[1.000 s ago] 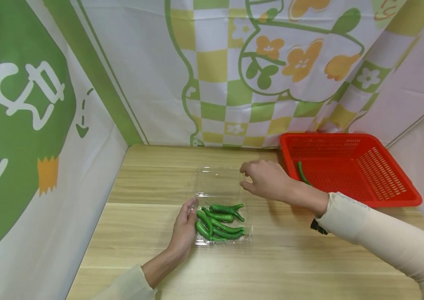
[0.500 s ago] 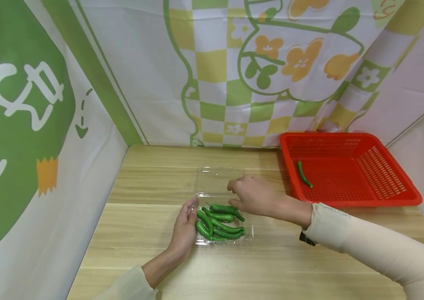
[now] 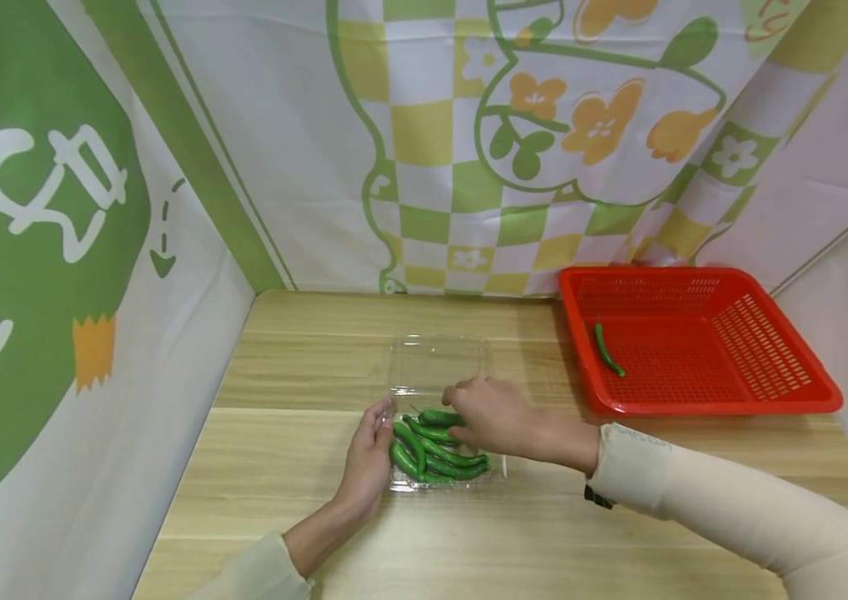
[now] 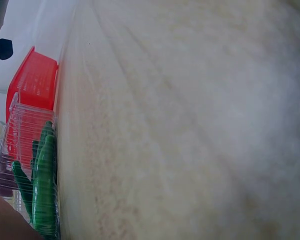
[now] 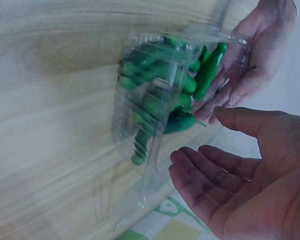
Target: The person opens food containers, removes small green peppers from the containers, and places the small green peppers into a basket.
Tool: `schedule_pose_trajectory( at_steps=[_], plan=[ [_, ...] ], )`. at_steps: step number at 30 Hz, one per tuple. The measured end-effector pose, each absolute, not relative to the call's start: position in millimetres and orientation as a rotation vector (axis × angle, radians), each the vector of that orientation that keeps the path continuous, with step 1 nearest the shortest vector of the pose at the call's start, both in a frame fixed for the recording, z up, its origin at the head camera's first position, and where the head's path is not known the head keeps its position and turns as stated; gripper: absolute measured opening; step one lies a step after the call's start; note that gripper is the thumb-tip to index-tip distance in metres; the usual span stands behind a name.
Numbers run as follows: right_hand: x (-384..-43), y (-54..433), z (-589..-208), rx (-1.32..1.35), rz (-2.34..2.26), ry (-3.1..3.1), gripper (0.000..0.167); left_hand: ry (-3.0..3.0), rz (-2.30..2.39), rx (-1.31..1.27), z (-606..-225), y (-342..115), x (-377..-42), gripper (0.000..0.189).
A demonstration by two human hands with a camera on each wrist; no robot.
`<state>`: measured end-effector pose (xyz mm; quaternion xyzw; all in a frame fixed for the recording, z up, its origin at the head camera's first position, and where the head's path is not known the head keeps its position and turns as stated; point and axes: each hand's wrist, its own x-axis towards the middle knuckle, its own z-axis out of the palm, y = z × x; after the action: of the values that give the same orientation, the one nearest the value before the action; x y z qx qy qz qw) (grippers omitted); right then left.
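Note:
Several green chili peppers (image 3: 431, 450) lie in a clear plastic clamshell box (image 3: 497, 468) whose lid (image 3: 442, 362) is folded back, away from me. My left hand (image 3: 367, 458) holds the box by its left side, thumb at the rim. Over the right part of the box hovers my right hand (image 3: 494, 417), hiding the end of the uppermost pepper. Its fingers are loosely bent with nothing between them, as the right wrist view shows. From the left wrist, the peppers (image 4: 44, 185) are seen through the ribbed box wall.
A red plastic basket (image 3: 769, 333) stands at the back right of the wooden table (image 3: 303, 358). One green chili pepper (image 3: 607, 350) lies inside it, near the left wall. Printed cloth curtains (image 3: 424, 183) hang behind and beside the table.
My right hand has moved left and toward me, from beside the lid to over the peppers. The left hand and the box have stayed in place.

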<state>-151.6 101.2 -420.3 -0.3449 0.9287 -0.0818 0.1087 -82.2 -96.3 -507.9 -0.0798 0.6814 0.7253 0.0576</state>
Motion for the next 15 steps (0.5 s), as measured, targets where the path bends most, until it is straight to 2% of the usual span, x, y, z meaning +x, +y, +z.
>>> schedule_pose_trajectory(
  at_steps=[7,15],
  plan=[
    [-149,98,-433,-1.082,-0.222,2.770,0.027,2.075,2.190,-0.257,-507,-96,-82,0.046],
    [-148,95,-445,-1.164,-0.161,2.846,0.020,2.080,2.189,-0.258,-508,-96,-82,0.047]
  ],
)
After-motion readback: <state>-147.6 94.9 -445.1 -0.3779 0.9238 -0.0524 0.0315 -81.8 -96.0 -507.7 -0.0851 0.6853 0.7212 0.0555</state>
